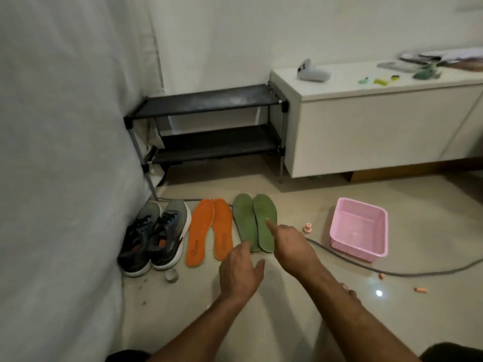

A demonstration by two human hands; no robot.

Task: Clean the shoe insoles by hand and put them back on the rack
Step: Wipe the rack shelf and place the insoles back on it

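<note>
Pale glossy floor tiles (300, 194) run up to a white wall, where a black two-tier shoe rack (209, 126) stands between a draped white sheet (65, 152) and a white cabinet (366, 126). Both rack shelves are bare. On the floor in front of it lie a pair of grey running shoes (156, 236), then two orange insoles (209, 231) side by side, then two green insoles (254, 222) touching each other. A pink plastic basin (359, 228) sits to the right, near a grey cable (392, 273). The left hand (240, 273) hovers at the heel of the green pair, fingers loosely spread, holding nothing. The right hand (292, 246) points its index finger onto the right green insole, other fingers curled in
</note>
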